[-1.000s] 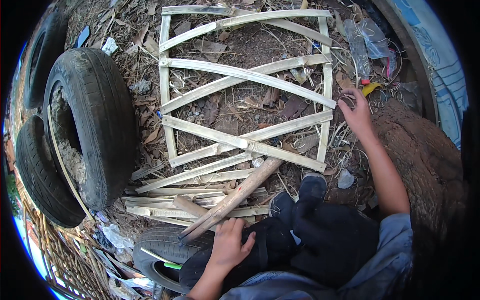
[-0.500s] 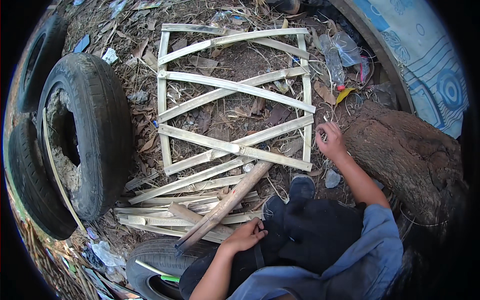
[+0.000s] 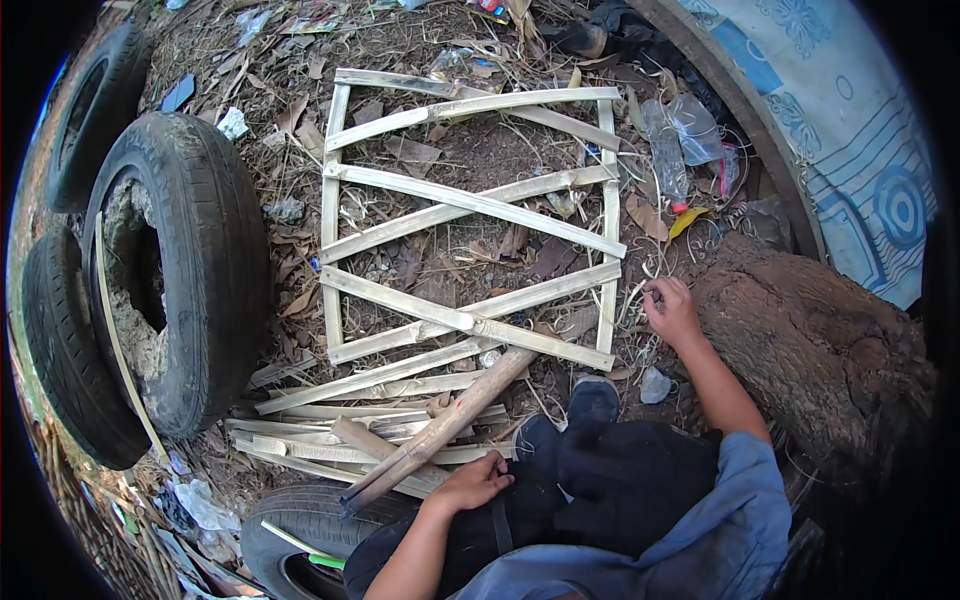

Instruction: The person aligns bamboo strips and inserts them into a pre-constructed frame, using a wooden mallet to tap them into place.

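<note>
A lattice frame of pale split-bamboo slats (image 3: 475, 200) lies flat on the ground ahead of me, its slats crossing between two side rails. Just right of its near right corner, my right hand (image 3: 674, 312) hovers low with bent fingers, close to thin pale shavings. Whether anything sits between those fingertips is too small to make out. My left hand (image 3: 474, 486) rests on my dark-trousered thigh, fingers curled and nothing seen in them. Close to that hand, a thick round bamboo pole (image 3: 440, 430) slants over a pile of loose split-bamboo slats (image 3: 300, 440), its far end by the frame's near edge.
Worn tyres (image 3: 215, 270) stand at the left, and another tyre (image 3: 290, 520) lies near my left arm. A large brown log (image 3: 810, 340) flanks my right arm. Plastic bottles (image 3: 665, 150), a grey stone (image 3: 655, 385), dry leaves and litter cover the ground. A blue patterned sheet (image 3: 850, 130) hangs at the far right.
The view has tipped, so the lattice frame sits lower in the picture. My right hand has shifted slightly right, away from the frame's rail. My left hand stays on my thigh.
</note>
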